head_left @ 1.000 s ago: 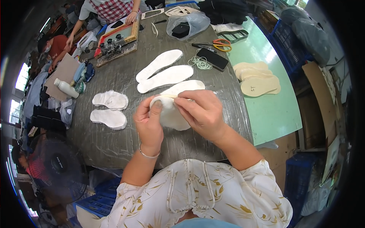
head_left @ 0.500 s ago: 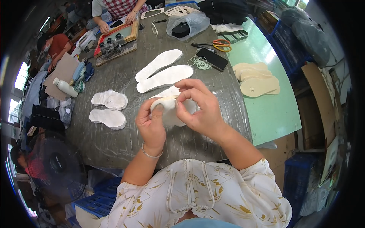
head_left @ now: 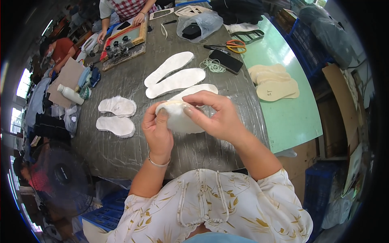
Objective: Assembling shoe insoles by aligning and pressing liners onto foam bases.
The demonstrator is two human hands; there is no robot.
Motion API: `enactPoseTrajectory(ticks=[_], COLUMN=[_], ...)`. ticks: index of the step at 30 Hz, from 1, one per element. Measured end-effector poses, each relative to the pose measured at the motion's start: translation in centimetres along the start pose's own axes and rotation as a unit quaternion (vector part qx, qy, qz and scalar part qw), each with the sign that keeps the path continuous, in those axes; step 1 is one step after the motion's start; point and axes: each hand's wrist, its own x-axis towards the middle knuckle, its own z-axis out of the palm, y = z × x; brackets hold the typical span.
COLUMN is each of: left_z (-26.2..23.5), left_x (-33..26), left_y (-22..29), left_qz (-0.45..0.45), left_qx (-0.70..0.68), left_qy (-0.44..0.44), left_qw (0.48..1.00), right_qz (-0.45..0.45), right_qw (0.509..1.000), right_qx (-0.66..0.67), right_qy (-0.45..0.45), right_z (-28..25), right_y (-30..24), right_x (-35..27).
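A fluffy white insole (head_left: 181, 120) with a cream edge is held between both hands above the near part of the table. My left hand (head_left: 158, 131) pinches its left end, thumb on the near face. My right hand (head_left: 221, 117) grips the upper right edge with thumb and fingers. Just beyond, a flat white insole (head_left: 202, 90) lies partly hidden by the hands. Two more long white insoles (head_left: 176, 83) lie farther back. To the left rests a pair of small fleecy insoles (head_left: 116, 126), one fleece side up.
Cream insoles (head_left: 278, 90) are stacked on the green board (head_left: 291, 125) at right. A black phone (head_left: 227, 61), rubber bands (head_left: 213, 66) and orange-handled scissors (head_left: 236, 46) lie far right. A co-worker's hands (head_left: 139, 19) are at a framed screen (head_left: 137, 34). A fan (head_left: 60, 174) stands lower left.
My right hand has lowered slightly and its fingers have come down over the insole's edge. More of the insole's fluffy face shows. The co-worker's left-side hand has shifted left.
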Motion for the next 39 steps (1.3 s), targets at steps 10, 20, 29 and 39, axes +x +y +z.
enactPoseTrajectory(ticks=[10, 20, 29, 39], left_z=[0.3, 0.2, 1.9, 2.2], left_x=[1.0, 0.8, 2.0, 4.6], left_y=[0.8, 0.7, 2.2, 2.5], left_qz=[-0.096, -0.065, -0.045, -0.123], left_qx=[-0.044, -0.004, 0.065, 0.04], left_qy=[-0.005, -0.017, -0.008, -0.103], left_qw=[0.994, 0.998, 0.997, 0.986], right_qz=[0.018, -0.064, -0.01, 0.132], right_qw=[0.998, 0.993, 0.993, 0.99], right_qx=[0.019, -0.101, -0.094, 0.033], right_qy=[-0.05, -0.022, -0.074, -0.036], right_z=[-0.4, 0.0, -2.0, -2.6], right_y=[0.4, 0.7, -0.8, 2.2], right_x=[0.3, 0.1, 2.0, 2.1])
